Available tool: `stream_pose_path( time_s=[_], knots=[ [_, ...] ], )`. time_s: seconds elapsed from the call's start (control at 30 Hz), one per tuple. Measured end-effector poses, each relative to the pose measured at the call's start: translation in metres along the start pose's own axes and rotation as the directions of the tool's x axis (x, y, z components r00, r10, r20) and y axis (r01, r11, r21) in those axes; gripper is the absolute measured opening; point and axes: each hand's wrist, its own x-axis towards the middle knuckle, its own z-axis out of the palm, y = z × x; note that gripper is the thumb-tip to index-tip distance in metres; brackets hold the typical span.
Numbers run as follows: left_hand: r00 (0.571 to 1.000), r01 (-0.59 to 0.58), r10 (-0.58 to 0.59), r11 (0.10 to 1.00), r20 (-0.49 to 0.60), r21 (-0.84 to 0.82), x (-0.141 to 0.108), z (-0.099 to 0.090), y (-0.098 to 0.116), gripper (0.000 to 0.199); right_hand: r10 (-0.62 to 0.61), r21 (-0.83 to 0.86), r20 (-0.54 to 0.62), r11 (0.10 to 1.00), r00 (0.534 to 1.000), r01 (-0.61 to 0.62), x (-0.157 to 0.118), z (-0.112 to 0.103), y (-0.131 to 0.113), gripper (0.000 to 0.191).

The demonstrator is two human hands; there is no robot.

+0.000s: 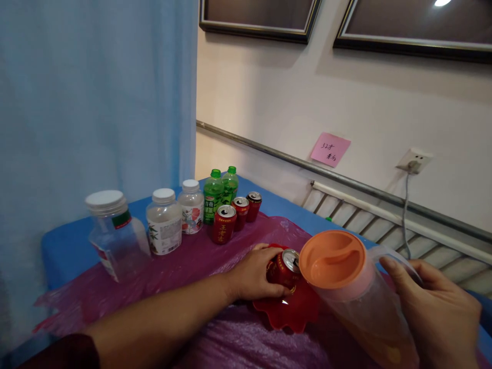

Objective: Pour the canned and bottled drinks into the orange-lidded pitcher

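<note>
My left hand is wrapped round an opened red drink can, which leans to the right over a red scalloped plate. In my right hand is the handle of a clear plastic pitcher with an orange lid. The pitcher tilts left toward the can, and its lid edge is at the can's top; I cannot tell if they touch. Some pale brownish liquid lies low in the pitcher. No stream of liquid can be made out.
Several red cans, two green bottles and white-capped clear jars stand behind on a purple plastic sheet over a blue surface. A blue curtain hangs left. A radiator and plugged-in cord are at right.
</note>
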Motion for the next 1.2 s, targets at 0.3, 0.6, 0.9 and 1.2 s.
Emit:
stream_pose_path(
  time_s=[0.3,0.6,0.9,1.2],
  knots=[
    [0.999,-0.034,0.034,0.999,0.002,-0.009,0.0,0.001,-0.001,0.065,-0.034,-0.011,-0.015,0.999,0.999,0.034,0.0,0.002,0.008,0.042],
    [0.999,-0.028,0.027,1.0,0.018,0.004,0.001,0.0,0.0,0.069,-0.003,-0.025,-0.003,1.0,1.0,0.003,0.0,0.001,0.01,0.045],
    [1.0,-0.026,0.026,1.0,0.017,0.01,0.001,0.0,-0.001,0.067,-0.038,-0.04,-0.012,0.999,0.999,0.037,0.001,0.0,0.009,0.045],
    [1.0,-0.027,0.027,1.0,0.012,0.009,0.001,0.001,-0.002,0.066,-0.066,-0.073,-0.017,0.995,0.998,0.064,0.001,0.001,0.012,0.043]
  ],
)
